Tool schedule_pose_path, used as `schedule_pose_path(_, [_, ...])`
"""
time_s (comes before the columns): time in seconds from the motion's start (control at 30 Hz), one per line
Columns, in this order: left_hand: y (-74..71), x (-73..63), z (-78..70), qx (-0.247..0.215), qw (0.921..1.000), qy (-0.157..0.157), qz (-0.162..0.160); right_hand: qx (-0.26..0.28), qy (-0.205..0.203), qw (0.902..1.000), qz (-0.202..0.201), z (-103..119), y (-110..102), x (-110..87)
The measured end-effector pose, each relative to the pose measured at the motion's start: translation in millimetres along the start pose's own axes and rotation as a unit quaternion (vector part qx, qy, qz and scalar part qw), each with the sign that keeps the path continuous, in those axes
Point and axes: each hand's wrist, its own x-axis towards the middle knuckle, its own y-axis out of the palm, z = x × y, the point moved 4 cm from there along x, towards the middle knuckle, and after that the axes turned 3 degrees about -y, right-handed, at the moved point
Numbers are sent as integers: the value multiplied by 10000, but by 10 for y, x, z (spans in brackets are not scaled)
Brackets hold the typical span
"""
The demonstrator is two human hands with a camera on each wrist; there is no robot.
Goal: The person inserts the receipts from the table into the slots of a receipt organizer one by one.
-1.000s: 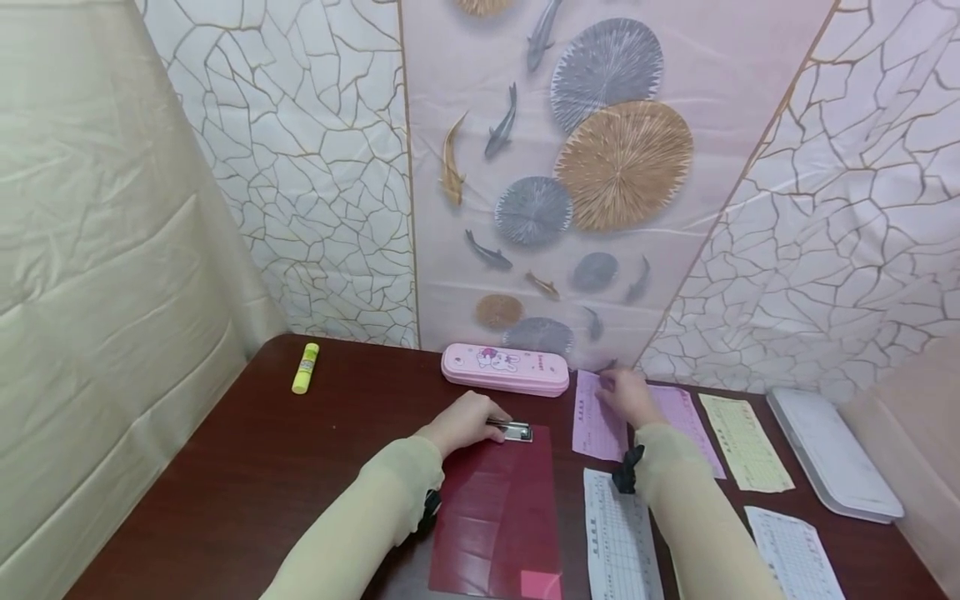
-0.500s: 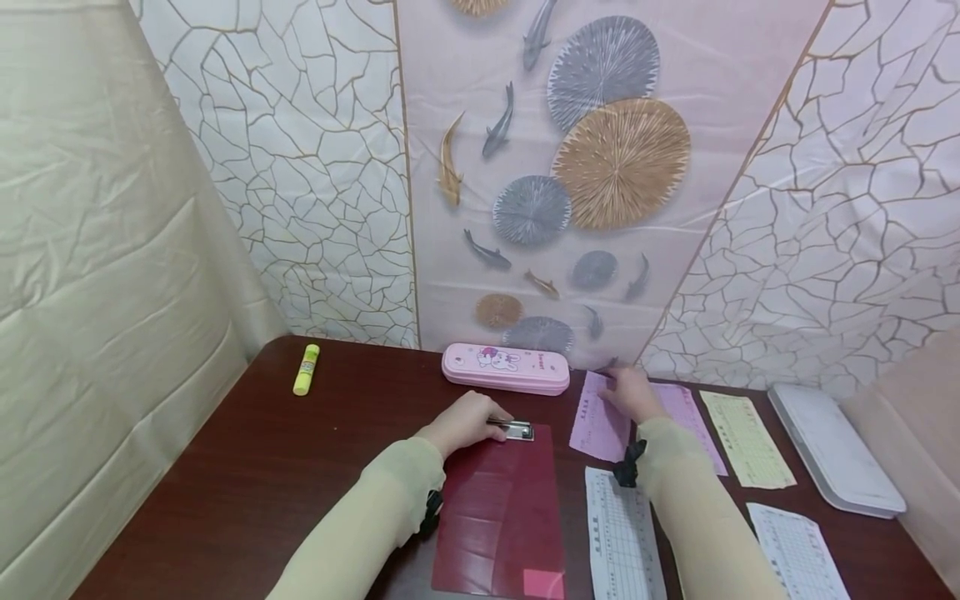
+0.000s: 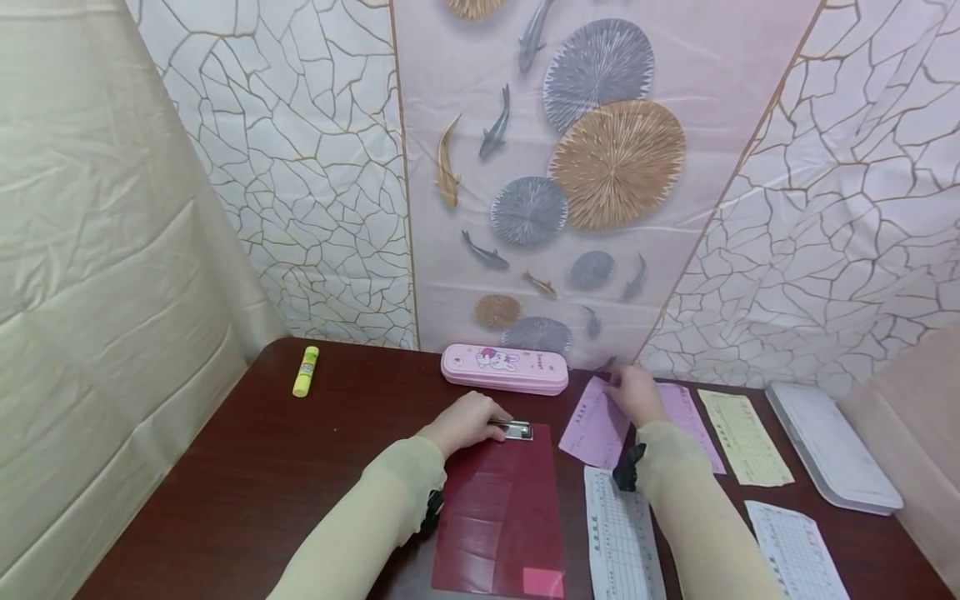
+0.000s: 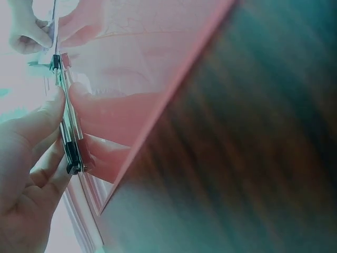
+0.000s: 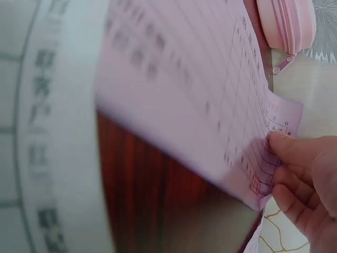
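Observation:
My left hand (image 3: pixel 467 418) is at the top edge of a dark red clipboard (image 3: pixel 498 512), its thumb and fingers on the metal clip (image 3: pixel 519 430). Up close in the left wrist view, thumb and fingertips hold that clip (image 4: pixel 67 113), mirrored in the glossy board. To the right, my right hand (image 3: pixel 637 396) pinches the far edge of a pink printed slip (image 3: pixel 597 425). That slip (image 5: pixel 195 79) is lifted and slanted in the right wrist view, gripped between thumb and fingers (image 5: pixel 297 182). Another pink slip (image 3: pixel 686 417) lies partly hidden behind the right wrist.
A pink pencil case (image 3: pixel 505 369) stands at the table's back edge. Two white slips (image 3: pixel 622 533) and a yellow slip (image 3: pixel 746 437) lie on the right, beside a white flat case (image 3: pixel 832 446). A yellow glue stick (image 3: pixel 305 372) lies far left on the brown table (image 3: pixel 225 500).
The pink slip in my right hand has turned, its near end swinging left toward the clipboard, while the right hand has shifted slightly right. My left hand stays at the clip.

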Motion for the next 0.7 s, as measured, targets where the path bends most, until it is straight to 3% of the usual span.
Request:
schedule_pose_path(0.33, [7,-14,15,-4,10000,-48,-22,-284,-288,9992,69,-61,-66,-75])
schedule_pose_path(0.7, [16,-2,-7,-165,9997,-59,-143,500,563,9962,443,-109,-260,-274])
